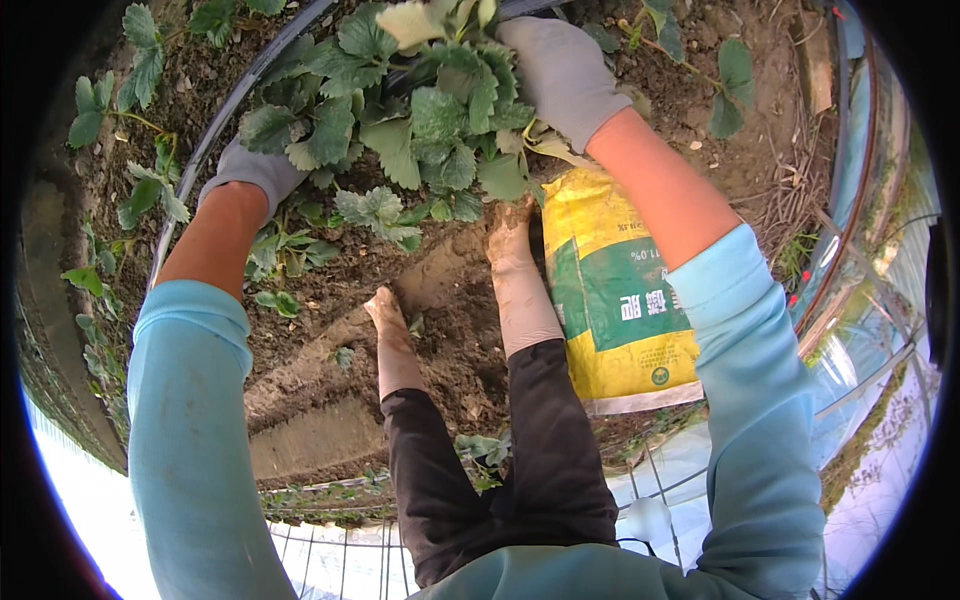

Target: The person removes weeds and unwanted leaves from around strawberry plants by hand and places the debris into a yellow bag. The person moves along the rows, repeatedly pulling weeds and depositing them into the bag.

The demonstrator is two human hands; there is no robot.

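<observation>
Both of my hands wear grey gloves. My left hand reaches in under the left side of a cluster of strawberry plants, its fingers hidden by the leaves. At the top of the view, my right hand lies against the upper right of the same leaves, near a pale, yellowed leaf; its fingertips are hidden, so what it touches cannot be told. Beneath my right forearm, a yellow and green printed sack lies beside my leg.
A dark drip hose or pipe curves past my left hand. More strawberry plants grow at the left. My muddy feet stand in the soil furrow. Dry stems and blue plastic film line the right side.
</observation>
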